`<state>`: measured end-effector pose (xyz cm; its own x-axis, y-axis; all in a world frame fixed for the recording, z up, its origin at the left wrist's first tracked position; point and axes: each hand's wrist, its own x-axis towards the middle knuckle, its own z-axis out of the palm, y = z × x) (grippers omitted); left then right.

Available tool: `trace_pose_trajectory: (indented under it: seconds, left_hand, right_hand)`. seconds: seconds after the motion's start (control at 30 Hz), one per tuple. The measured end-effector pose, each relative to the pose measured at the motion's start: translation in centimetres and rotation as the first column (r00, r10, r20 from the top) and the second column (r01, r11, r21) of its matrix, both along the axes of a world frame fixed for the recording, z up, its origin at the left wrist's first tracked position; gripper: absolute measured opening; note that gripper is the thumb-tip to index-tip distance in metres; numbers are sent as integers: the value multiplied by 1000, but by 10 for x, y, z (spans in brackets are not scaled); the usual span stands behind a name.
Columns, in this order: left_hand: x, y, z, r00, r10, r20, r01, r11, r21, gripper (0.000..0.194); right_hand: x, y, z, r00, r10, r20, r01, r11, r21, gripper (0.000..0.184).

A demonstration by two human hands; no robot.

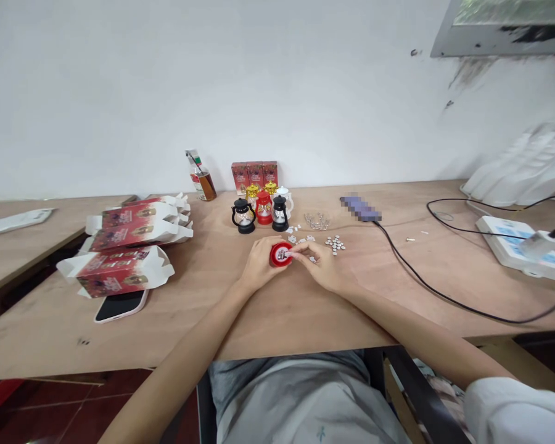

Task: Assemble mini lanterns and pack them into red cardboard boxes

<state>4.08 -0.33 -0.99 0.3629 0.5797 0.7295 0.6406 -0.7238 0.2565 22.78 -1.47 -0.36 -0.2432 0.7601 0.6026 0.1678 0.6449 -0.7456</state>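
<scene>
My left hand (pixel 259 264) is wrapped round a small red lantern (pixel 275 261), turned so that its round base faces up at me. Inside the red rim, the base shows a pale recess with small metal parts. From the right, my right hand (pixel 321 265) reaches over that recess, thumb and finger pinched together at its edge. Whatever sits in the pinch is too small to make out. Just beyond my hands lie small white plastic pieces (pixel 310 238), several button cells (pixel 337 245) and a pile of small metal parts (pixel 317 222).
Black lanterns (pixel 243 217), a standing red lantern (pixel 264 208), and gold and white ones stand before red boxes (pixel 254 172). A bottle (pixel 204 184) is behind. Open cartons (pixel 120 271) and a phone (pixel 120 306) lie left. A cable (pixel 411 280) and power strip (pixel 520 243) are right.
</scene>
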Motion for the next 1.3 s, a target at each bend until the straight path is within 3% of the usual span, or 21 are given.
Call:
trace_pose_trajectory:
  seconds: [0.23,0.57,0.93,1.07,1.3]
  left_hand:
    - [1,-2,2,991,-75,-107,76,997,3,38]
    - [4,-3,4,987,-84,-140,85,996,1,35]
    - [3,-3,4,983,-64,-173,58,998,-38,39]
    - [4,-4,4,982,-52,-184,55,998,11,37]
    - [5,-6,6,977,-52,-207,59,998,29,35]
  right_hand:
    - [2,-5,9,985,-32,169,-19,955,297,18]
    - [4,-3,8,971,-48,234,-47,922,384,21]
    - [0,-5,2,944,-200,262,70,898,433,19]
    - [-3,-5,-1,924,-262,279,97,866,491,20]
    - [-3,-7,2,885,-309,350,33,790,613,26]
